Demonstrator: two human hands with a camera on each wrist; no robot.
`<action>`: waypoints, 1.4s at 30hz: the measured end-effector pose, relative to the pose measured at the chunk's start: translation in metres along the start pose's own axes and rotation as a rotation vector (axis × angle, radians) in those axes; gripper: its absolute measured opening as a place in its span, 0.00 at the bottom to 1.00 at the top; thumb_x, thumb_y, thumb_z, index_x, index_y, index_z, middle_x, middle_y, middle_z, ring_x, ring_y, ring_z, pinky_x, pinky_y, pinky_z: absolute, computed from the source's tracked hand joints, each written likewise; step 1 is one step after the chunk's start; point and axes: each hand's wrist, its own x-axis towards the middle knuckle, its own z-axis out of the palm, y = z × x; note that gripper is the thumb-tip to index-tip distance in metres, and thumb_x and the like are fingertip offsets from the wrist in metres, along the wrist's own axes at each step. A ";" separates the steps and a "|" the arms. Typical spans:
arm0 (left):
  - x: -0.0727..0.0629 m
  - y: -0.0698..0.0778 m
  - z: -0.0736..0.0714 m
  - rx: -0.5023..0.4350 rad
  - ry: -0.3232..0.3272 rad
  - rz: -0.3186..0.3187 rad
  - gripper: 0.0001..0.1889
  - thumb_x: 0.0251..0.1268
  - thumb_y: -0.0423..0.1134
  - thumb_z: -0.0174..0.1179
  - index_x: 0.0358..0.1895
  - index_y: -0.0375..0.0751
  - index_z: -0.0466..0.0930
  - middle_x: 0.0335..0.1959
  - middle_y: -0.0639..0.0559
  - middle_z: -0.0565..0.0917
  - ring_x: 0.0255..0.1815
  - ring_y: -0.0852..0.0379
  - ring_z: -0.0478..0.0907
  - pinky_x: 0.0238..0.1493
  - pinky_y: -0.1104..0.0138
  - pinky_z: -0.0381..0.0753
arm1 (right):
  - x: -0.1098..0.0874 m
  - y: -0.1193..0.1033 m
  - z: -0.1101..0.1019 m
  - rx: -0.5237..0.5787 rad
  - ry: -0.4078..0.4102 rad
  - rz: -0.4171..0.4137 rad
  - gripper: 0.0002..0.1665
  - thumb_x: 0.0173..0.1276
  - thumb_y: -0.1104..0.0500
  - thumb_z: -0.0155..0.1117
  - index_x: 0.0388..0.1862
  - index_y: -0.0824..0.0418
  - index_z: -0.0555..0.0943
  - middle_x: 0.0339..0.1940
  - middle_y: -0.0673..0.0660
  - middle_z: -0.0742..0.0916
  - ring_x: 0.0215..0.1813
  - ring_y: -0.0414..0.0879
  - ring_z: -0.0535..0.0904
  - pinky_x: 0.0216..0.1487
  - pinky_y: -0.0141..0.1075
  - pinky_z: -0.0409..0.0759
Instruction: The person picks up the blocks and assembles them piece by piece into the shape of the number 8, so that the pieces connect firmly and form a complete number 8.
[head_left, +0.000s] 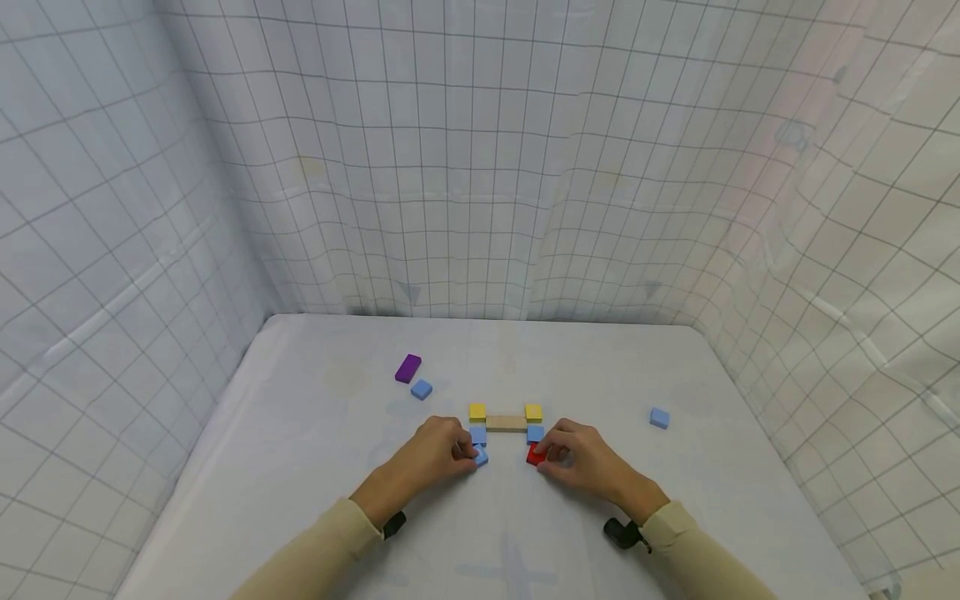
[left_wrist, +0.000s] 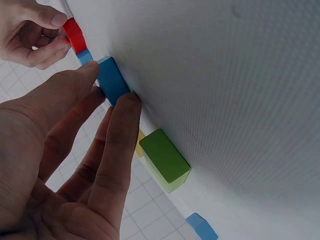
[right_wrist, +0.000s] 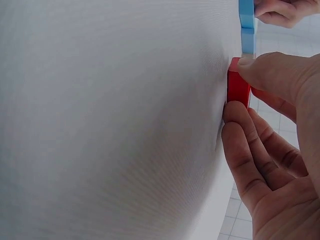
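No readable text, no labels, no brands, no numbers, no signs, across 3 views

One view above both grips, two close beside them
The head view faces forward and down from well above; each wrist view looks across the table [head_left: 322,450], its picture turned sideways. Both wrist views share the red block [right_wrist: 239,91], left hand [head_left: 438,450] and right hand [head_left: 588,465].
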 end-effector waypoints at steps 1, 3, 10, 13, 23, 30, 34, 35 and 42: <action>0.000 0.000 0.000 0.002 0.000 0.001 0.05 0.66 0.29 0.85 0.38 0.39 0.97 0.37 0.49 0.91 0.37 0.59 0.88 0.43 0.63 0.96 | 0.000 0.000 0.000 0.000 0.001 -0.001 0.11 0.73 0.64 0.87 0.50 0.55 0.94 0.49 0.51 0.92 0.45 0.38 0.88 0.49 0.31 0.92; 0.000 0.000 0.000 0.004 0.000 -0.001 0.05 0.67 0.30 0.85 0.38 0.39 0.97 0.37 0.49 0.91 0.37 0.59 0.88 0.43 0.63 0.96 | 0.000 0.001 0.000 0.001 0.000 -0.002 0.11 0.73 0.65 0.86 0.50 0.55 0.94 0.49 0.51 0.92 0.45 0.38 0.88 0.49 0.31 0.92; 0.000 0.001 -0.001 0.004 0.007 0.008 0.05 0.67 0.30 0.85 0.38 0.39 0.97 0.37 0.50 0.91 0.36 0.60 0.87 0.42 0.65 0.94 | 0.000 -0.001 -0.001 0.004 -0.011 0.007 0.11 0.74 0.65 0.86 0.51 0.55 0.94 0.50 0.52 0.92 0.45 0.40 0.89 0.49 0.32 0.93; -0.001 0.001 -0.001 0.007 0.014 0.013 0.05 0.67 0.29 0.85 0.38 0.39 0.97 0.37 0.50 0.91 0.36 0.61 0.86 0.41 0.68 0.92 | 0.001 -0.001 -0.002 0.002 -0.014 0.004 0.11 0.74 0.65 0.86 0.51 0.55 0.94 0.50 0.51 0.92 0.46 0.40 0.89 0.49 0.32 0.93; -0.002 0.002 -0.002 0.007 0.010 -0.008 0.05 0.66 0.31 0.86 0.40 0.40 0.98 0.38 0.50 0.91 0.37 0.59 0.87 0.43 0.65 0.94 | 0.000 0.000 -0.001 0.004 -0.017 0.010 0.11 0.74 0.64 0.86 0.51 0.55 0.94 0.50 0.51 0.92 0.45 0.39 0.89 0.49 0.32 0.93; -0.002 0.002 -0.003 0.013 0.017 -0.011 0.05 0.66 0.32 0.87 0.40 0.39 0.99 0.38 0.49 0.91 0.37 0.58 0.87 0.41 0.69 0.91 | 0.000 0.000 -0.001 0.010 -0.014 0.005 0.11 0.74 0.65 0.86 0.51 0.55 0.95 0.50 0.51 0.92 0.45 0.39 0.89 0.49 0.32 0.93; -0.002 0.002 -0.004 0.028 0.033 0.010 0.06 0.64 0.32 0.87 0.39 0.39 0.99 0.37 0.49 0.91 0.36 0.57 0.87 0.39 0.71 0.88 | 0.000 -0.001 -0.002 0.008 -0.011 0.005 0.11 0.74 0.65 0.85 0.51 0.55 0.95 0.50 0.50 0.92 0.46 0.39 0.89 0.49 0.32 0.92; -0.002 0.002 -0.004 0.031 0.037 0.014 0.06 0.64 0.32 0.88 0.39 0.38 0.99 0.37 0.48 0.91 0.36 0.57 0.87 0.39 0.72 0.88 | 0.000 -0.001 -0.002 0.008 -0.011 0.004 0.11 0.74 0.65 0.85 0.51 0.55 0.95 0.50 0.50 0.92 0.46 0.39 0.89 0.49 0.33 0.92; -0.003 0.000 -0.008 0.040 0.060 -0.023 0.08 0.66 0.37 0.88 0.42 0.40 0.99 0.37 0.51 0.91 0.38 0.57 0.86 0.40 0.72 0.87 | 0.001 -0.001 -0.003 0.009 -0.019 0.011 0.10 0.74 0.65 0.85 0.51 0.55 0.95 0.50 0.51 0.92 0.46 0.39 0.89 0.50 0.32 0.93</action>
